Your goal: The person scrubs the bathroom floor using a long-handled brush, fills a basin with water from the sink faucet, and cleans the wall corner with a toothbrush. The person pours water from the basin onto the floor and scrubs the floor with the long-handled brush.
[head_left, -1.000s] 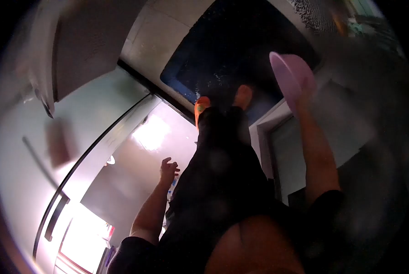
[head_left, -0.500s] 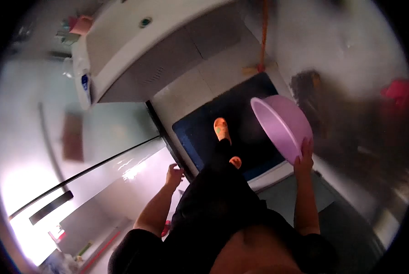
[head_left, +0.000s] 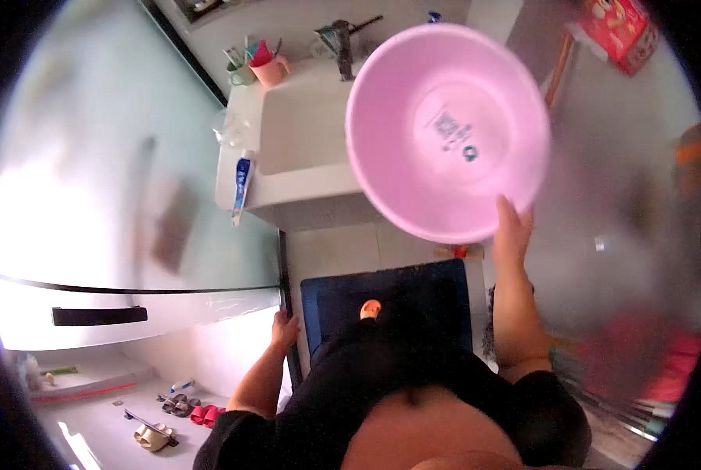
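pink plastic basin (head_left: 449,135) held in the right grip (head_left: 512,233).

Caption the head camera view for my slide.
Right hand holding a pink basin that partly hides a white sink.

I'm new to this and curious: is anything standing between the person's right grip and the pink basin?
Nothing visible does. The right grip holds the pink basin directly, at the lower right of its rim in the picture.

Round pink basin (head_left: 448,129), aloft, interior in view
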Demonstrator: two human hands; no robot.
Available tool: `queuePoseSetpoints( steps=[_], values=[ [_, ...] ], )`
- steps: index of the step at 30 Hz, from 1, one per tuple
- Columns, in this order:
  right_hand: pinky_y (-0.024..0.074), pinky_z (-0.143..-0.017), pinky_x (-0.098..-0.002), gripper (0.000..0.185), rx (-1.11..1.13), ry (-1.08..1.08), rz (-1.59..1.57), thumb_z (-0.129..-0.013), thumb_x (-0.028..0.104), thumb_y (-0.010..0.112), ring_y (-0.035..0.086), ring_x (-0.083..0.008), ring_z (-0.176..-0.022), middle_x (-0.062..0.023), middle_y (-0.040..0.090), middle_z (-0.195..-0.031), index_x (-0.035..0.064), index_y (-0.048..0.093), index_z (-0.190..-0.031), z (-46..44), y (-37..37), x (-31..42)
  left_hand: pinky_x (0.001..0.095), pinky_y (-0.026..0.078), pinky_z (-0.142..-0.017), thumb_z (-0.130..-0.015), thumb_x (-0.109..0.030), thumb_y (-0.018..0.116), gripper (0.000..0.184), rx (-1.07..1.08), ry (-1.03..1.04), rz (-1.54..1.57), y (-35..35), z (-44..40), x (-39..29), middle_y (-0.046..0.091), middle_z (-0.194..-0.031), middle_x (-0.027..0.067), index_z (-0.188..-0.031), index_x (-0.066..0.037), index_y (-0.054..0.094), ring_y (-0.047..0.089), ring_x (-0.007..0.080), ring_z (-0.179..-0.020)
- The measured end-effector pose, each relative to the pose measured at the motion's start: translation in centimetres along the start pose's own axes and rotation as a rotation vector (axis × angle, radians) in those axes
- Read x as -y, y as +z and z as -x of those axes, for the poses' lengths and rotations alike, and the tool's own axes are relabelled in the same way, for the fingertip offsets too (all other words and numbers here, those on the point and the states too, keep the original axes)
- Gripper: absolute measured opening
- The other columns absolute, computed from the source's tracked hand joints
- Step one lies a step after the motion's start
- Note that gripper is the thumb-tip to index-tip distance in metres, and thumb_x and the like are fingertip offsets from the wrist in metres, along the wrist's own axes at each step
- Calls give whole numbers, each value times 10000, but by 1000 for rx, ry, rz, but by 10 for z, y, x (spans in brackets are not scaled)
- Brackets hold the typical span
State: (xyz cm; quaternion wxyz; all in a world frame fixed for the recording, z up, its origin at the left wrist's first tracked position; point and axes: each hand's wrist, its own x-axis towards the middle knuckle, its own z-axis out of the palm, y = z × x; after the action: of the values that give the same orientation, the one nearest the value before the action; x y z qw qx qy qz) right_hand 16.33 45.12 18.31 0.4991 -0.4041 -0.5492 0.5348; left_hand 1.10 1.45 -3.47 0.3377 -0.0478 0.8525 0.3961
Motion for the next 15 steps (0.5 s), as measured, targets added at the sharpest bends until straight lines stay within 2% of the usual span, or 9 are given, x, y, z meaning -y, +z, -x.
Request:
queuePoseSetpoints(
  steps=[2,3,5,6,7,9,10,14,15],
  values=[
    [324,-873,-329,519,211,287,-215,-714,91,552,449,-237,-995,-131,450,-1125,-13,355,-1183,-54,33,-7,280,423,-428,-742,-158,561,457,-31,-145,325,-13,-5,53,522,-676,100,-1107,-21,323,514,165,-511],
    [358,-841,-340,544,239,366,-184,-696,125,574,458,-247,-981,-132,456,-1109,-2,360,-1179,-67,48,9,285,419,-415,-744,-153,561,461,-36,-239,479,-18,-3,62,521,-666,106,-1109,-23,312,511,170,-501],
    [397,-796,-357,547,293,602,-130,-685,165,589,467,-251,-961,-131,478,-1068,14,376,-1166,-95,68,31,302,410,-387,-745,-144,561,477,-155,-220,416,-15,28,62,514,-657,111,-1119,-33,286,509,181,-497],
    [412,-776,-364,533,345,637,-120,-684,173,590,471,-246,-951,-129,485,-1055,17,388,-1152,-113,69,37,309,405,-368,-747,-136,559,489,-46,-351,731,-21,28,75,508,-669,117,-1127,-38,267,509,196,-495],
    [427,-755,-370,519,397,676,-106,-684,182,592,476,-241,-942,-126,492,-1043,21,400,-1138,-136,61,36,309,405,-368,-747,-136,559,489,-62,-369,736,-14,34,91,508,-669,117,-1127,-38,267,509,196,-495],
    [429,-772,-370,469,483,675,-35,-713,186,570,485,-239,-950,-119,497,-1047,3,413,-1115,-174,49,49,309,411,-363,-747,-135,560,478,-305,-365,454,6,78,36,499,-686,127,-1110,-36,266,508,208,-484],
    [432,-776,-371,461,558,677,-16,-720,184,565,486,-240,-953,-120,498,-1045,0,413,-1115,-185,49,68,303,414,-357,-746,-136,561,428,-341,-328,483,15,89,32,498,-705,138,-1066,-25,300,507,210,-474],
    [450,-770,-374,453,627,739,9,-734,173,556,490,-240,-955,-122,491,-1053,-9,402,-1120,-198,68,72,324,448,-389,-731,-120,562,364,-256,-391,578,85,73,136,491,-702,129,-1005,-12,348,518,212,-491],
    [461,-758,-376,447,653,809,-32,-742,162,546,489,-239,-957,-121,478,-1071,5,393,-1132,-211,76,36,321,441,-390,-732,-146,568,389,-375,-495,619,95,99,66,494,-724,118,-1022,-22,339,516,205,-491]
  ],
)
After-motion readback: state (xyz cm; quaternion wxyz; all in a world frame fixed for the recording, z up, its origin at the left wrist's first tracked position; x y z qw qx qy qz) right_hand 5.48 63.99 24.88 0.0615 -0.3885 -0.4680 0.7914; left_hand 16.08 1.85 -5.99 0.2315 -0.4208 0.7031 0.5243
